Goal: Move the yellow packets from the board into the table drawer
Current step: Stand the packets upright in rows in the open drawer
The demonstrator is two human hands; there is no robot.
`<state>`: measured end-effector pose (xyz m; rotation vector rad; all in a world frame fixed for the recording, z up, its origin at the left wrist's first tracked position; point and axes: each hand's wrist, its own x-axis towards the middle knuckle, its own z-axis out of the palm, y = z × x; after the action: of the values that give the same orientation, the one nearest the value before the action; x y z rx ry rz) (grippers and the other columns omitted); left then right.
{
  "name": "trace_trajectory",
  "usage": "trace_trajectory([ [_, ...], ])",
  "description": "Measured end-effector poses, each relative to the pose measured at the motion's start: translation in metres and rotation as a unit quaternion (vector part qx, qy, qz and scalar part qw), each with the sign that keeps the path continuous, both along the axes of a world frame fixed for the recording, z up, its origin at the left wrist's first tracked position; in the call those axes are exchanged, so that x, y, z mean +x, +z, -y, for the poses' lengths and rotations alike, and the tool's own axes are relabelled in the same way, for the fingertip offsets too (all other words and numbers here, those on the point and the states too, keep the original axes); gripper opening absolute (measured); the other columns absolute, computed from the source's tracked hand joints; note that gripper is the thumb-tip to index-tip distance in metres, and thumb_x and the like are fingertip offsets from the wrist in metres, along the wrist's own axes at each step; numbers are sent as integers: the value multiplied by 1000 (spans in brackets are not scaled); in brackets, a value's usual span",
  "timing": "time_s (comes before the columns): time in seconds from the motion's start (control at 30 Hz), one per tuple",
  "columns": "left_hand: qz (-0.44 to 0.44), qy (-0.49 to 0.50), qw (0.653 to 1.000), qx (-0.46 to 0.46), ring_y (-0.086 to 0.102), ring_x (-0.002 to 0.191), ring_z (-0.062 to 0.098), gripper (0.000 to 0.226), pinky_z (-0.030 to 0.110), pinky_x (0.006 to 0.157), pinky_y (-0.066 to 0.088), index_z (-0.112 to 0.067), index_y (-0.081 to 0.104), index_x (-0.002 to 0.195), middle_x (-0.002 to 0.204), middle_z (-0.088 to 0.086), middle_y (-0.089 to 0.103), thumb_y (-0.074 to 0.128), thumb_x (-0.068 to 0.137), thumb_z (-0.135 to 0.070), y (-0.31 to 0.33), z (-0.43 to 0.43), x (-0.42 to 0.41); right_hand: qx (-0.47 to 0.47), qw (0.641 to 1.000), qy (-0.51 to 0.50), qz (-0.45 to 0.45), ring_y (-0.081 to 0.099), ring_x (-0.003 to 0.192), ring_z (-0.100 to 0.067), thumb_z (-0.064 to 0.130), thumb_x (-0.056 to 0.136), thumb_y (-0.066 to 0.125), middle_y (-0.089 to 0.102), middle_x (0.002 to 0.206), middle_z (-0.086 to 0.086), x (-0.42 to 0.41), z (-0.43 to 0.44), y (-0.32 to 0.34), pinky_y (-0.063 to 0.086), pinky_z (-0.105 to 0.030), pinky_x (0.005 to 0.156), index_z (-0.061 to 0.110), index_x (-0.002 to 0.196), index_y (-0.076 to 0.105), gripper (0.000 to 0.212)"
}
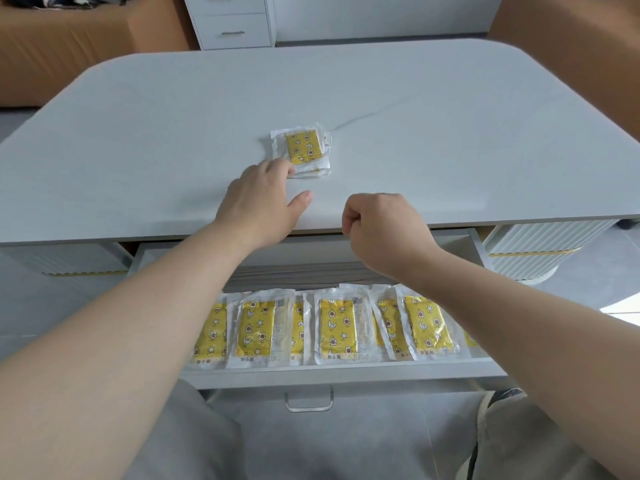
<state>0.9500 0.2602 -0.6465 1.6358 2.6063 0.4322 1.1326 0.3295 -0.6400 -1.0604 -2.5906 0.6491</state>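
Yellow packets [332, 329] fill drawer [346, 374]; white cabinet [232, 22] beyond table [415, 116].

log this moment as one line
left hand touching packet stack on table | right hand fisted, empty | drawer open, packets lined up inside

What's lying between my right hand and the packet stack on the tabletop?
Nothing: in the head view, only bare white tabletop separates the right hand from the packet stack.

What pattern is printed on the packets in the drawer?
The packets are yellow with stars and moons, in clear wrappers; see the head view.
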Motion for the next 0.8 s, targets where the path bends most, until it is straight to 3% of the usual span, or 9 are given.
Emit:
trace_trajectory([
  [0.1,-11,-29,997,-66,18,153,22,77,42,123,20,-18,21,159,168,2,17,37,99,-62,-12,-7,-16,13,1000,-9,2,55,85,-22,-3,78,43,60,83,3,3,-3,-6,49,-33,64,16,86,64,30],
  [0.17,-12,-28,995,-98,12,155,21,82,42,125,14,-18,12,161,169,1,12,29,97,-68,-18,-7,-19,26,1000,-6,-4,50,93,-21,-3,79,45,59,87,3,5,-4,-10,44,-32,68,15,86,64,28],
  [0.37,-90,-66,988,-104,34,146,24,83,45,122,20,-16,27,157,159,4,38,23,96,-71,-10,-8,-6,51,998,-21,-24,48,105,-25,1,82,49,61,103,-1,8,-9,-17,43,-36,87,16,94,66,26],
  [0.5,-92,-104,986,-87,49,130,24,70,41,115,28,-21,47,147,143,0,52,34,96,-69,-3,-2,4,44,998,-45,-23,44,118,-24,10,87,53,58,121,-1,8,-12,-17,36,-33,95,20,114,62,30],
  [0.67,-16,-151,988,10,59,97,16,31,28,82,39,-24,67,111,106,-9,63,57,97,-50,0,10,12,64,998,-3,-1,27,142,-25,27,89,57,40,155,3,9,-13,-18,27,-43,110,25,147,44,59],
  [0.73,20,-141,989,49,60,101,16,29,30,85,45,-22,65,114,113,-8,63,58,98,-44,-3,11,13,83,994,49,52,19,150,-26,40,94,53,32,162,6,9,-12,-20,21,-48,116,29,152,37,61],
  [0.8,12,-118,993,26,50,131,20,48,35,107,40,-19,53,138,145,-2,52,49,101,-48,-9,8,9,97,988,64,99,17,152,-26,55,99,44,34,162,7,9,-12,-21,17,-48,118,29,150,42,57],
])
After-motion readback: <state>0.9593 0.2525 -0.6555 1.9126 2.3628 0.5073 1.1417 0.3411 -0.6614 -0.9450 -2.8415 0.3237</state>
